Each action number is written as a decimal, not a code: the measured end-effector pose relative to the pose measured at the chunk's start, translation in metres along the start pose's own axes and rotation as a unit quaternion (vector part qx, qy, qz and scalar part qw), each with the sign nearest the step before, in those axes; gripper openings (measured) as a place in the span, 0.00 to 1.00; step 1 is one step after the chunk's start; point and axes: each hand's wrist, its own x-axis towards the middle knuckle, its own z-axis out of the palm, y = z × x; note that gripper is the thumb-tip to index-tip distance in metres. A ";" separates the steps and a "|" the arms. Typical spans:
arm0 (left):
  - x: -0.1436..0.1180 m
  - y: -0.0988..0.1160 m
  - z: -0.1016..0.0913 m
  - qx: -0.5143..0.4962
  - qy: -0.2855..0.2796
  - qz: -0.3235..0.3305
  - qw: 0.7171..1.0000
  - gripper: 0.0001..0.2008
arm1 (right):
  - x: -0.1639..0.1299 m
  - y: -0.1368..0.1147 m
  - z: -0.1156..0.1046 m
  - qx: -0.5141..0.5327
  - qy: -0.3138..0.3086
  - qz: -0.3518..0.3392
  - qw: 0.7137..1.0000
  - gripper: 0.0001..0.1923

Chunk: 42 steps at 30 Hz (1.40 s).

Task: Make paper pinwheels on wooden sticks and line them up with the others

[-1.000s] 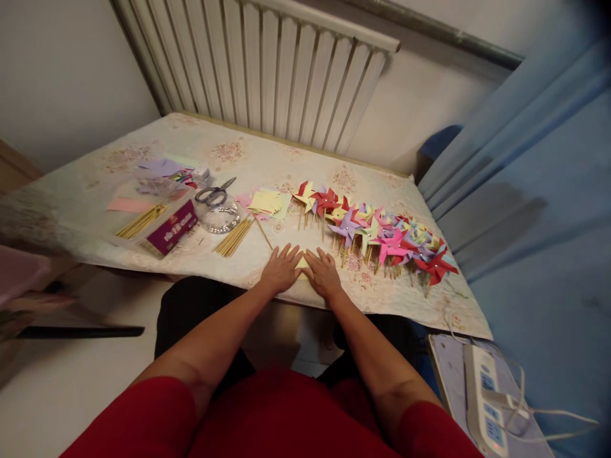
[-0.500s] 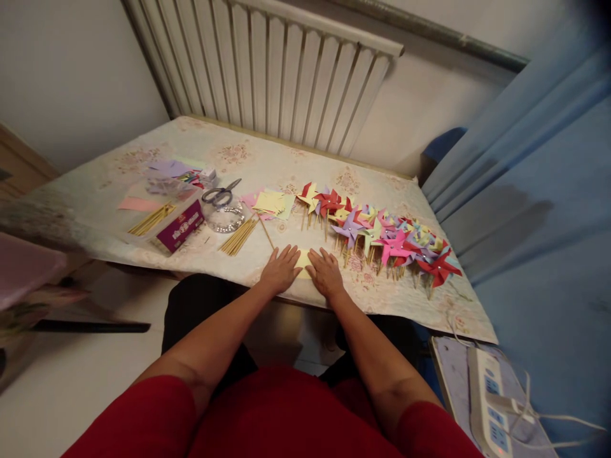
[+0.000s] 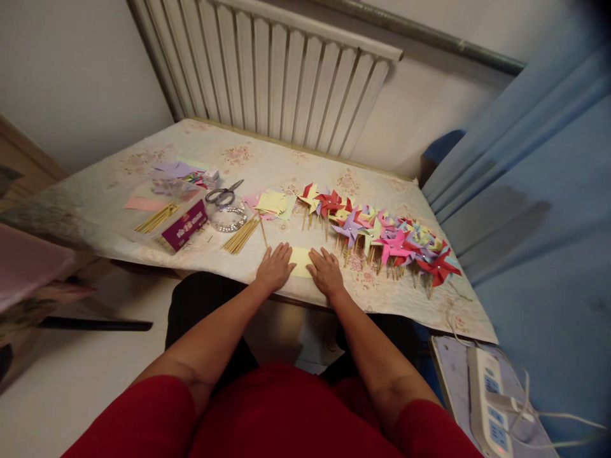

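Note:
A small yellow paper square (image 3: 301,261) lies flat near the front edge of the table. My left hand (image 3: 275,268) presses on its left side with fingers spread, and my right hand (image 3: 326,273) presses on its right side the same way. Neither hand grips anything. Just beyond my left fingers lies a single wooden stick (image 3: 263,232). To the right of my right hand a row of several finished paper pinwheels (image 3: 382,238) on sticks stretches along the table.
A bundle of wooden sticks (image 3: 240,236), scissors (image 3: 223,193) on a clear round container, a stack of coloured paper squares (image 3: 272,203) and a purple box (image 3: 185,232) sit left of centre. A radiator (image 3: 267,70) stands behind; a power strip (image 3: 489,401) lies at lower right.
My two hands have slid slightly apart on the yellow paper, so more of it shows between them. The view has shifted a little.

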 end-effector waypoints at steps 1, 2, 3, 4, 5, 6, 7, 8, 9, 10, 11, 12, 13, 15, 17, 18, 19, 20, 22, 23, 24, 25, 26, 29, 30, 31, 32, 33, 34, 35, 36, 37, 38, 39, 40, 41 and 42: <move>0.000 -0.001 -0.001 -0.001 -0.003 -0.002 1.000 0.29 | 0.000 0.000 0.001 0.000 0.001 0.000 1.000 0.22; 0.000 -0.002 -0.002 -0.003 -0.005 -0.004 1.000 0.29 | 0.000 0.001 0.001 -0.001 0.003 0.000 1.000 0.22; 0.000 -0.002 -0.004 -0.004 -0.007 -0.007 1.000 0.29 | 0.000 0.001 0.002 -0.002 0.004 0.000 1.000 0.22; 0.000 -0.003 -0.005 -0.004 -0.009 -0.009 1.000 0.29 | 0.000 0.001 0.002 -0.003 0.004 0.001 1.000 0.22; 0.000 -0.003 -0.007 -0.005 -0.011 -0.012 1.000 0.29 | 0.000 0.001 0.003 -0.003 0.004 0.001 1.000 0.22; 0.000 -0.003 -0.008 -0.005 -0.012 -0.016 1.000 0.29 | 0.000 0.002 0.003 -0.003 0.003 0.002 1.000 0.22; 0.000 -0.004 -0.009 -0.006 -0.013 -0.018 1.000 0.29 | 0.000 0.002 0.003 -0.003 0.003 0.002 1.000 0.22; 0.000 -0.004 -0.010 -0.007 -0.012 -0.021 1.000 0.29 | 0.000 0.002 0.002 -0.003 0.003 0.001 1.000 0.22; 0.000 -0.005 -0.011 -0.009 -0.009 -0.024 1.000 0.28 | 0.000 0.001 0.002 -0.003 0.003 0.000 1.000 0.22; 0.001 -0.006 -0.011 -0.012 -0.008 -0.028 1.000 0.28 | 0.000 0.001 0.002 -0.003 0.004 0.000 1.000 0.22; 0.001 -0.007 -0.011 -0.017 -0.007 -0.035 0.999 0.28 | 0.000 0.001 0.001 -0.003 0.005 0.000 1.000 0.22; 0.002 -0.008 -0.011 -0.023 -0.005 -0.046 0.999 0.28 | 0.000 0.001 0.001 -0.004 0.005 -0.001 1.000 0.21; 0.002 -0.009 -0.011 -0.029 -0.003 -0.058 0.998 0.28 | 0.000 0.001 0.001 -0.004 0.005 -0.001 1.000 0.21; 0.002 -0.012 -0.012 -0.039 0.001 -0.078 0.996 0.28 | 0.000 0.001 0.001 -0.004 0.005 -0.001 1.000 0.21; 0.002 -0.013 -0.013 -0.040 0.007 -0.081 0.996 0.28 | 0.000 0.001 0.001 -0.005 0.006 -0.001 1.000 0.21; 0.001 -0.013 -0.014 -0.037 0.008 -0.075 0.996 0.28 | 0.000 0.001 0.001 -0.005 0.006 0.000 1.000 0.21; 0.001 -0.012 -0.014 -0.033 0.008 -0.066 0.997 0.28 | 0.000 0.001 0.002 -0.005 0.006 -0.001 1.000 0.21; 0.000 -0.011 -0.015 -0.027 0.007 -0.055 0.998 0.28 | 0.000 0.001 0.002 -0.005 0.006 -0.001 1.000 0.21; -0.001 -0.010 -0.015 -0.014 0.002 -0.031 0.999 0.27 | 0.000 0.002 0.002 -0.004 0.005 -0.002 1.000 0.21; -0.001 -0.009 -0.015 -0.009 0.000 -0.021 1.000 0.26 | 0.000 0.002 0.002 -0.003 0.005 -0.001 1.000 0.21; -0.001 -0.009 -0.015 -0.005 -0.002 -0.015 1.000 0.26 | 0.000 0.002 0.002 -0.002 0.004 -0.001 1.000 0.21; -0.001 -0.008 -0.014 -0.002 -0.003 -0.012 1.000 0.25 | 0.000 0.002 0.002 -0.001 0.004 -0.001 1.000 0.21; -0.001 -0.008 -0.013 -0.002 -0.003 -0.011 1.000 0.25 | 0.000 0.002 0.002 0.000 0.004 -0.001 1.000 0.21; 0.001 -0.009 -0.010 -0.009 -0.001 -0.019 1.000 0.26 | 0.000 0.003 0.003 0.002 0.004 0.000 1.000 0.22; 0.002 -0.009 -0.009 -0.011 0.001 -0.023 1.000 0.26 | 0.000 0.003 0.003 0.003 0.003 0.000 1.000 0.22; 0.003 -0.009 -0.009 -0.012 0.004 -0.027 1.000 0.27 | 0.000 0.003 0.003 0.003 0.003 0.001 1.000 0.22; 0.004 -0.009 -0.009 -0.012 0.008 -0.030 0.999 0.27 | 0.000 0.003 0.004 0.003 0.002 0.001 1.000 0.22; 0.005 -0.009 -0.008 -0.012 0.012 -0.033 0.999 0.27 | 0.000 0.004 0.004 0.003 0.001 0.002 1.000 0.22; 0.006 -0.009 -0.008 -0.012 0.014 -0.036 0.999 0.27 | 0.000 0.004 0.004 0.003 -0.001 0.002 1.000 0.22; 0.007 -0.009 -0.008 -0.011 0.015 -0.037 0.999 0.27 | 0.000 0.004 0.004 0.004 -0.002 0.002 1.000 0.22; 0.007 -0.009 -0.008 -0.009 0.015 -0.038 0.999 0.26 | 0.000 0.004 0.005 0.004 -0.002 0.002 1.000 0.22; 0.008 -0.008 -0.007 -0.006 0.014 -0.038 0.999 0.26 | 0.000 0.005 0.005 0.004 -0.002 0.002 1.000 0.22; 0.008 -0.008 -0.007 -0.003 0.014 -0.036 0.999 0.26 | 0.000 0.005 0.005 0.004 -0.001 0.001 1.000 0.22; 0.009 -0.007 -0.007 0.000 0.014 -0.034 0.999 0.27 | 0.000 0.005 0.005 0.005 0.000 0.001 1.000 0.22; 0.009 -0.007 -0.007 0.002 0.013 -0.031 0.999 0.27 | 0.000 0.005 0.005 0.005 0.001 0.001 1.000 0.22; 0.010 -0.005 -0.007 0.002 0.012 -0.031 0.999 0.27 | 0.000 0.005 0.005 0.006 0.001 0.002 1.000 0.22; 0.010 -0.004 -0.008 0.002 0.011 -0.031 0.999 0.28 | 0.000 0.005 0.005 0.006 0.001 0.002 1.000 0.22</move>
